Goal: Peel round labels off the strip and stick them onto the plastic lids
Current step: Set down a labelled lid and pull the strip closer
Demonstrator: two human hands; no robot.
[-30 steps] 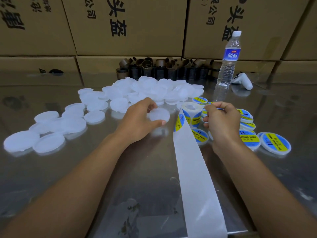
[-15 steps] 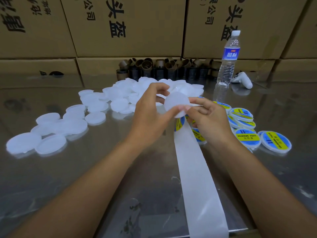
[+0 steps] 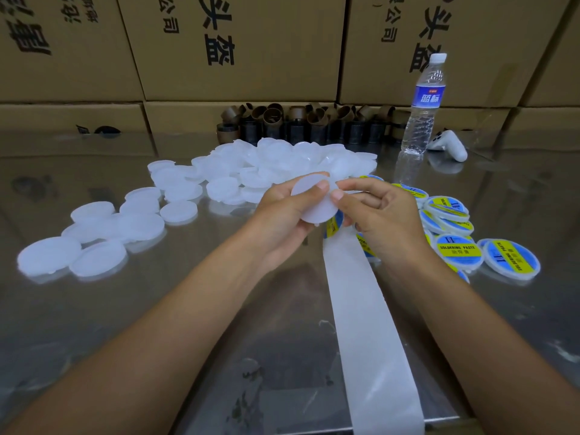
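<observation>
A blank white lid (image 3: 314,200) held above the middle of the metal table (image 3: 157,309), tilted so that its plain face is towards the viewer. The left hand (image 3: 279,218) grips it from the left, thumb across the face and fingers curled behind. The right hand (image 3: 381,215) pinches its right edge between thumb and forefinger, the other fingers loosely curled (whether a label lies behind the lid cannot be told). Just below the lid stands the roll of labels (image 3: 333,224), blue and yellow. From it the bare backing strip (image 3: 370,340) runs to the near edge of the table. To the right lie the labelled lids (image 3: 459,251), overlapping. To the left and far side lies a heap of unlabelled lids (image 3: 219,177). Behind it stand brown cardboard tubes (image 3: 298,124), a water bottle (image 3: 422,105) and a white handset (image 3: 448,146), in front of stacked cardboard boxes (image 3: 235,48).
</observation>
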